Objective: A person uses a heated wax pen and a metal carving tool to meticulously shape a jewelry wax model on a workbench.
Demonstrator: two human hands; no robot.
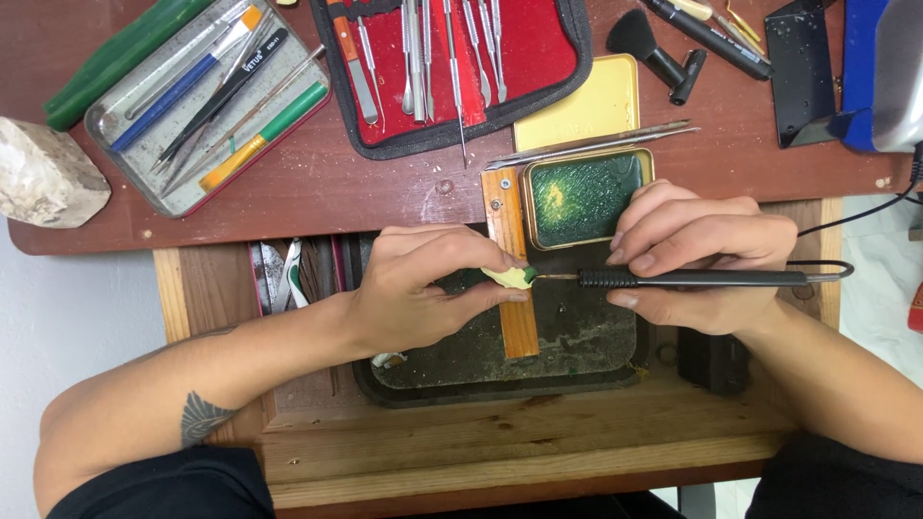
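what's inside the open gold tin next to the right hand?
The gold tin holds dark green wax-like material with a yellowish worn patch in the middle. The right hand covers its lower right corner, so that part is hidden.

- We see the tin (586,197) behind our hands, its lid (580,104) behind it.
- The tool case (452,67) lies left of the lid.
- The tray (207,101) lies left of the case.

- Small pale yellow-green piece (511,277): pinched between thumb and fingertips of the left hand (423,288), held over the narrow wooden bench pin (514,317) near the middle of the bench's front cut-out.
- Black pen-shaped tool (692,279): ribbed grip, thin metal tip, cord at the rear; held level in the right hand (702,259), its tip laid against the pale piece.
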